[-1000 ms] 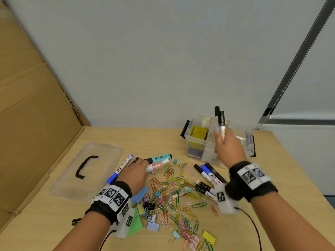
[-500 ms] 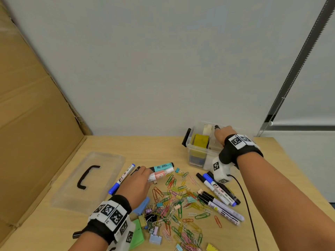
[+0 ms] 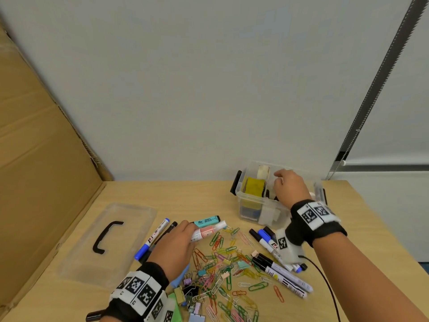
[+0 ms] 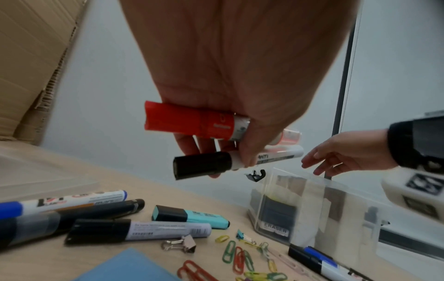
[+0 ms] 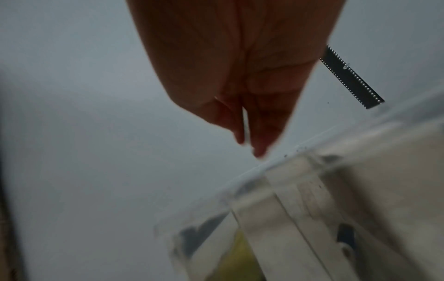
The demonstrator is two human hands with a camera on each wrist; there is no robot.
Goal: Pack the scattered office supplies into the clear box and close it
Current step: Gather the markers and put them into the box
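Here the left hand (image 4: pixel 230 79) hangs palm-down above the worktop (image 3: pixel 185 196), fingers (image 4: pixel 250 150) curled round two markers (image 4: pixel 230 163); the right hand (image 3: pixel 290 187) hovers over the clear box (image 3: pixel 253 203), fingers loose and empty.

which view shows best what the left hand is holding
The left wrist view: the left hand grips a red-capped marker and a black-capped marker. The head view shows only the hand's back and one protruding pinkish barrel. The right wrist view shows neither.
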